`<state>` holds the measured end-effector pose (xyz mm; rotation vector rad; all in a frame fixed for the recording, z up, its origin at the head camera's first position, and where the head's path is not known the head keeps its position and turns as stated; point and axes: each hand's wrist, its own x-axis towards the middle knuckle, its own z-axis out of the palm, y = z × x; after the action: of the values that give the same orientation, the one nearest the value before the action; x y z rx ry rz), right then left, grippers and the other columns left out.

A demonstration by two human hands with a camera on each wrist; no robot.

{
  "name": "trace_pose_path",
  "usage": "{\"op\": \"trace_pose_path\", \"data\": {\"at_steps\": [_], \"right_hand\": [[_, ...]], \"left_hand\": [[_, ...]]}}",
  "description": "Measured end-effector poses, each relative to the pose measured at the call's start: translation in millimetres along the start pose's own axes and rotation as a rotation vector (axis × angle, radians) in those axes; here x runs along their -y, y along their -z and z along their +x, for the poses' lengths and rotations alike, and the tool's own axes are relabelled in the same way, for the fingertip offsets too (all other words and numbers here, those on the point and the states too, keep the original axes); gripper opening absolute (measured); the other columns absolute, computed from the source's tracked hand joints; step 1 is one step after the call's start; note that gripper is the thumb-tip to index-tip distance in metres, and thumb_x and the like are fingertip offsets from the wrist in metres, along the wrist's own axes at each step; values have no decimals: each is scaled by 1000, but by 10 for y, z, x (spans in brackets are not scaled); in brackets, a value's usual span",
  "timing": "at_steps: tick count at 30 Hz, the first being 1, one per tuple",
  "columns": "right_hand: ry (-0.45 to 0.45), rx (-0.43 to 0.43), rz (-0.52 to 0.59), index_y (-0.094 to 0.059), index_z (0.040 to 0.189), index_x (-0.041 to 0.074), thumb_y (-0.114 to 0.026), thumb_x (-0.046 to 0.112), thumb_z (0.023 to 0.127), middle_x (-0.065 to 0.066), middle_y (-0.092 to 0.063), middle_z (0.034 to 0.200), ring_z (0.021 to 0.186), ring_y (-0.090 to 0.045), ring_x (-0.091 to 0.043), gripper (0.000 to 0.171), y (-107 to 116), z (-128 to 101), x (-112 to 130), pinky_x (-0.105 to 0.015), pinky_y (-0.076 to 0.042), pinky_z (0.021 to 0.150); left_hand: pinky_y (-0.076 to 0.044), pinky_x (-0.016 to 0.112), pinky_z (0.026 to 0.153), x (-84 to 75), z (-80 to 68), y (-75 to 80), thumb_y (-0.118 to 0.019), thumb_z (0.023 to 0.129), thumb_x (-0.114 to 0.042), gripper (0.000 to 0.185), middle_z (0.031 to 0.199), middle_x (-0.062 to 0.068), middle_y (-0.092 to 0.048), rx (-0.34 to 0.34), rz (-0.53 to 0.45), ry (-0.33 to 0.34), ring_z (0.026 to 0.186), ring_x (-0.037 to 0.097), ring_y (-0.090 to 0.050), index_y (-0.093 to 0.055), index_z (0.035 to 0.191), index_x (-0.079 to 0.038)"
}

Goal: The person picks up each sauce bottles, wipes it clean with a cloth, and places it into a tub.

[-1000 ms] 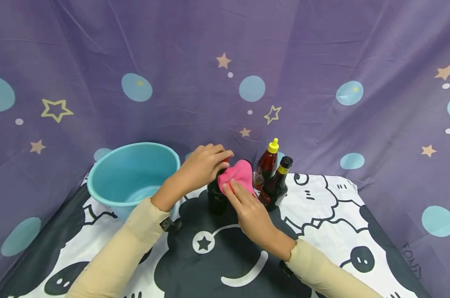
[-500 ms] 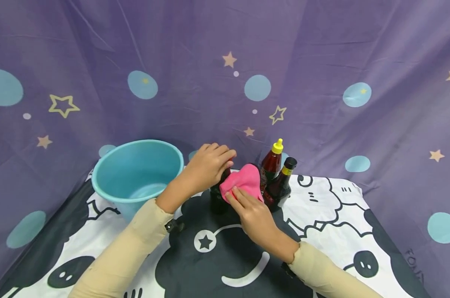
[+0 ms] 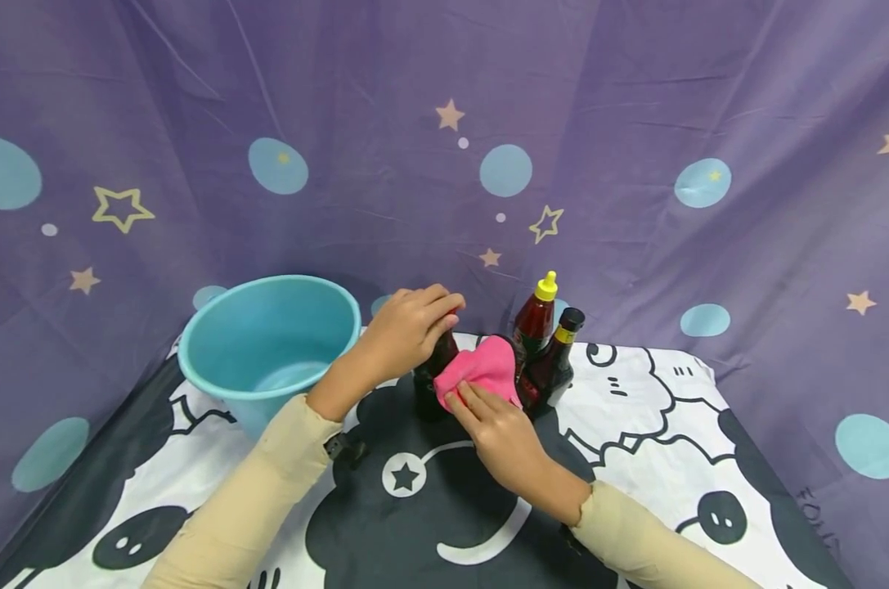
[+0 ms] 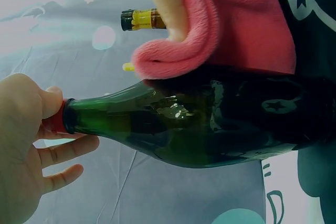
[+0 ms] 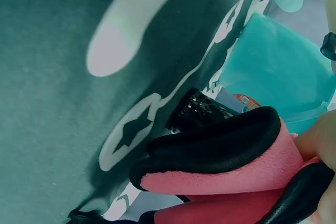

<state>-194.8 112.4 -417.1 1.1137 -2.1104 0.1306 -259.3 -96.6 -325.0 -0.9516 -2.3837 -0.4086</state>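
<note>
left hand [image 3: 407, 327] grips the red-capped neck of the dark green glass bottle [image 4: 199, 124] to steady it upright on the sheep-print tablecloth [image 3: 635, 425] while right hand [image 3: 499, 429] presses a pink cloth [image 3: 482, 370] against its side, beside two sauce bottles [image 3: 543, 352] and a teal basin [image 3: 267, 343].

A bottle [image 3: 431, 384] is stood upright near the middle of the counter [image 3: 657, 458]. Its top is covered by the left hand [image 3: 407, 327], and a cloth [image 3: 481, 370] is pressed against its right side by the right hand [image 3: 499, 433]. Two smaller bottles [image 3: 547, 352] are stood just right of the cloth. A basin [image 3: 267, 343] is set to the left.
</note>
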Motion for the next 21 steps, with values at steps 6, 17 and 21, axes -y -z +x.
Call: {"op": "trace_pose_path", "data": {"at_steps": [6, 17, 21], "right_hand": [[25, 45, -16, -74, 122, 6, -81, 1, 80, -14, -74, 120, 110, -74, -27, 43, -16, -55, 9, -37, -59, 91], [-3, 82, 30, -77, 115, 7, -82, 0, 80, -11, -77, 114, 103, -75, -24, 36, -77, -19, 25, -36, -60, 90], [-10, 169, 49, -77, 113, 8, -79, -2, 82, -8, -77, 112, 103, -75, -20, 33, -61, 9, 29, -35, -59, 91]], "left_hand": [[-54, 47, 92, -9, 7, -4, -57, 104, -23, 26, 111, 5, -69, -25, -1, -14, 102, 22, -68, -70, 122, -9], [-52, 42, 79, 21, 18, -43, -59, 103, -24, 22, 106, 4, -68, -45, 1, -15, 92, 25, -65, -71, 116, -11], [-53, 42, 80, -2, 9, -53, -59, 103, -24, 24, 107, 4, -69, -65, 0, -5, 92, 26, -64, -71, 118, -10]]}}
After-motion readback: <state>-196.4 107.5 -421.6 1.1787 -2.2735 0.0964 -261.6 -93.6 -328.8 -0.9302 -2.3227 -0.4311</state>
